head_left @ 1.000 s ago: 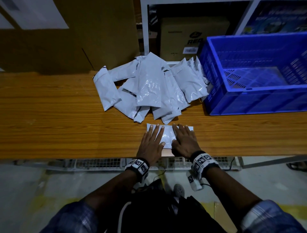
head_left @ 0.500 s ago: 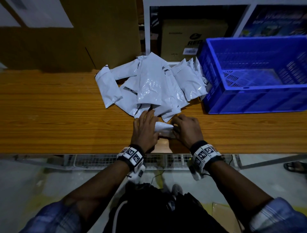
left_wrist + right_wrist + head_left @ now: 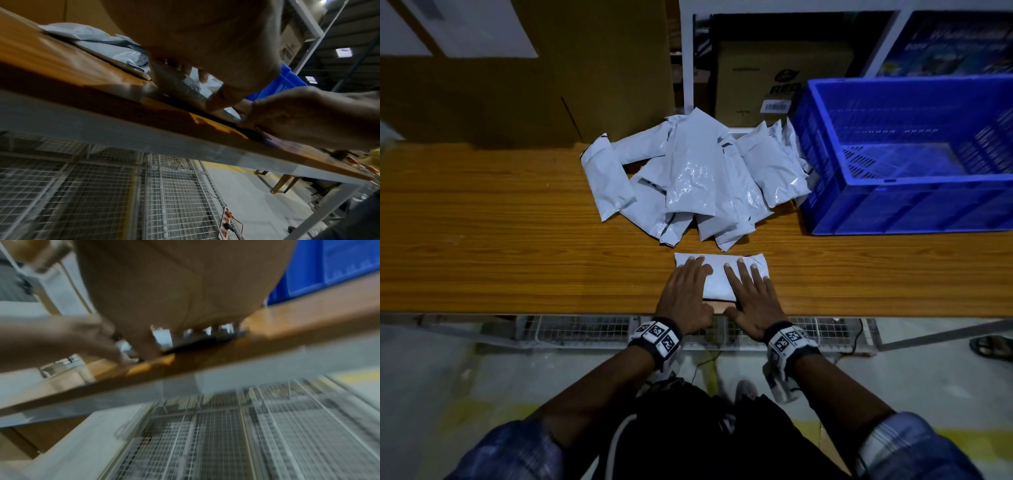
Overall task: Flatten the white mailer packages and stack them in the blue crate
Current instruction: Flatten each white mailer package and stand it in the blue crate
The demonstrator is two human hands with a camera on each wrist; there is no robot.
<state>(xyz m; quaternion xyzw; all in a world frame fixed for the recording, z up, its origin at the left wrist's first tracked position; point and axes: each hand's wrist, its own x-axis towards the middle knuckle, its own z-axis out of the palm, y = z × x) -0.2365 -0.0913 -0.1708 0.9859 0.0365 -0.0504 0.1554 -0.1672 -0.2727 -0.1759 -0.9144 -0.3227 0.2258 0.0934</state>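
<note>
I am standing at the long wooden worktop (image 3: 482, 240), which is carrying everything here. The blue crate (image 3: 907, 212) is sitting on its far right part, and through its open top I am seeing only the slotted floor. Just left of the crate, a loose pile of white mailers (image 3: 698, 178) is lying in overlapping layers, the rightmost ones touching the crate's wall. Behind the pile a cardboard box (image 3: 774, 68) is standing on a white-framed shelf. Nearer to me, close to the worktop's front edge and apart from the pile, one white mailer (image 3: 717, 277) is lying flat, with a brown piece of card (image 3: 719, 306) peeking out from under its near edge. I am pressing my left hand (image 3: 685, 291) down on the left part of this mailer, fingers straight and close together, palm flat. I am pressing my right hand (image 3: 753, 298) on its right part, fingers straight and spread wide. The two hands are lying side by side, thumbs near each other at the mailer's near edge. The right wrist view is blurred, yet my fingertips (image 3: 226, 328) are showing against the white surface.
</note>
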